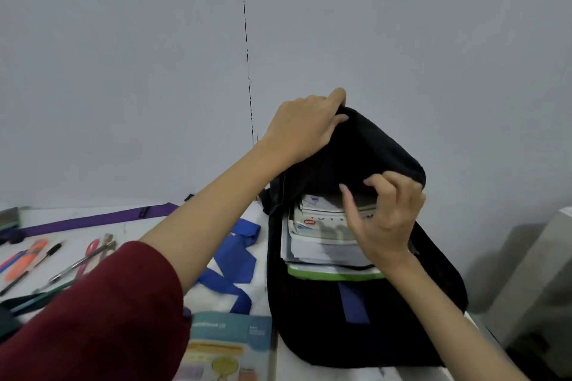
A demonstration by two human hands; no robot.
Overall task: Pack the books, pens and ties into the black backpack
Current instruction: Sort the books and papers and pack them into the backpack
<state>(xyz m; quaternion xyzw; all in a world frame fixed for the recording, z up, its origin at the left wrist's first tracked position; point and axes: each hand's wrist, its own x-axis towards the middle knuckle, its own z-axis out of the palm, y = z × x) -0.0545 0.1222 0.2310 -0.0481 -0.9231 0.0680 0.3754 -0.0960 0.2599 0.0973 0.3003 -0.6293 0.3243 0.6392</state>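
A: We log the soft black fabric backpack (365, 312) standing at the right end of the white counter (263, 257), mouth towards us. Our left hand (305, 128) grips the top flap, fingers curled over the fabric, holding it up. Our right hand (382, 219) sits at the opening with fingers loosely curled against the flap's lower edge; we cannot tell whether it pinches anything.

B: Contents?

A: A stack of paper books (322, 241) lies flat inside, a green-edged one lowest. Not yet packed: one teal-covered book (229, 346) at the near edge, just left of the bag; a royal-blue ribbon tie (235, 260) beside the bag; a long purple tie (93, 219) along the far edge; assorted pens and highlighters (62, 260) towards the left end.

B: Deciding relation?

A: Everything remaining lies left of the opening. We judge the left hand nearer but occupied; the teal-covered book's long axis runs towards us, roughly matching the stack.
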